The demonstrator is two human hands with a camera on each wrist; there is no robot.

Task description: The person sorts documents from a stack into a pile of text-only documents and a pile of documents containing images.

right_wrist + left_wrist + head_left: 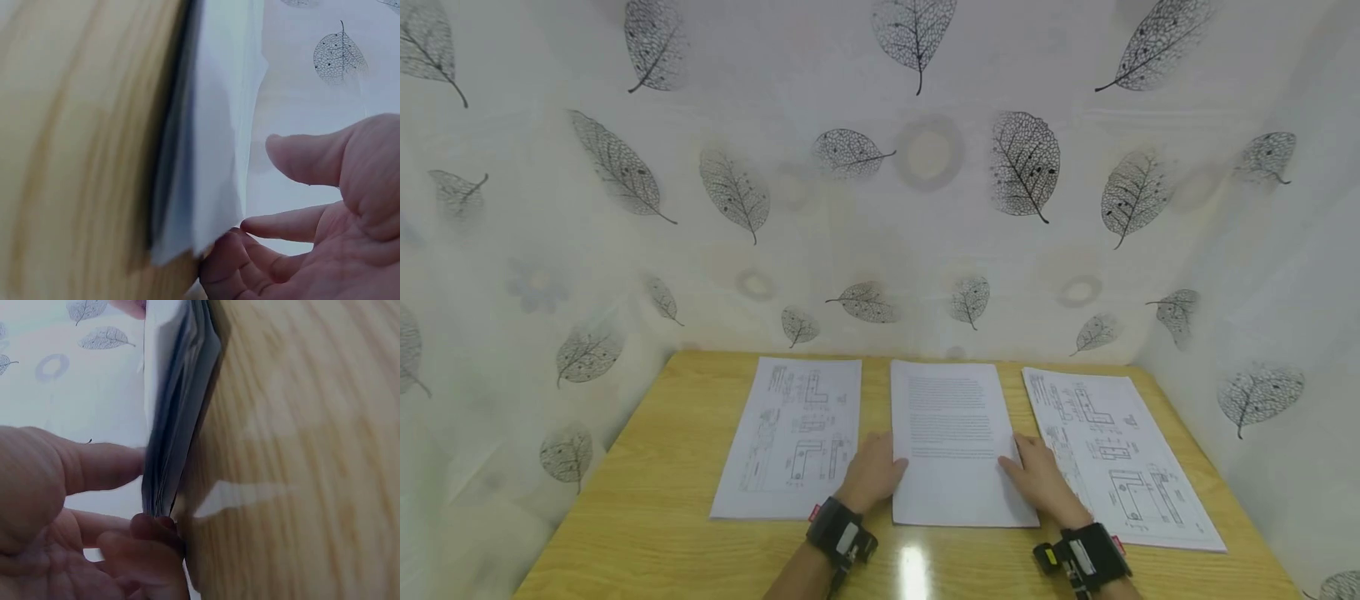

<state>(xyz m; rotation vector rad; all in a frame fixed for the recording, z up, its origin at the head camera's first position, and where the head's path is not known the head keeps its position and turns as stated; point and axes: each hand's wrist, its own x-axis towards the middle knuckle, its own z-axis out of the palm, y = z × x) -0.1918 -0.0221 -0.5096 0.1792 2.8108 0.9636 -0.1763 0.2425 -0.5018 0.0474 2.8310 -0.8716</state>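
A stack of printed paper (pixel 951 492) lies in the middle of the wooden table, text lines on its top sheet. At its left edge, my left hand (pixel 872 473) pinches the stack; in the left wrist view the thumb (pixel 112 467) meets the top sheet and the other fingers (pixel 147 550) bend against the edge. My right hand (pixel 1037 475) is at the right edge. The right wrist view has its fingertips (pixel 225 262) touching the paper edge, while the thumb (pixel 306 156) stands off the sheets. Layered sheet edges (pixel 172 450) show slightly fanned there.
To the left lies a stack of technical drawings (pixel 752 492), with a similar drawing stack (pixel 1180 517) on the right, partly behind my right hand. The wooden table (pixel 647 533) ends at a leaf-patterned curtain (pixel 925 250). Each wrist wears a black strapped camera (pixel 842 533).
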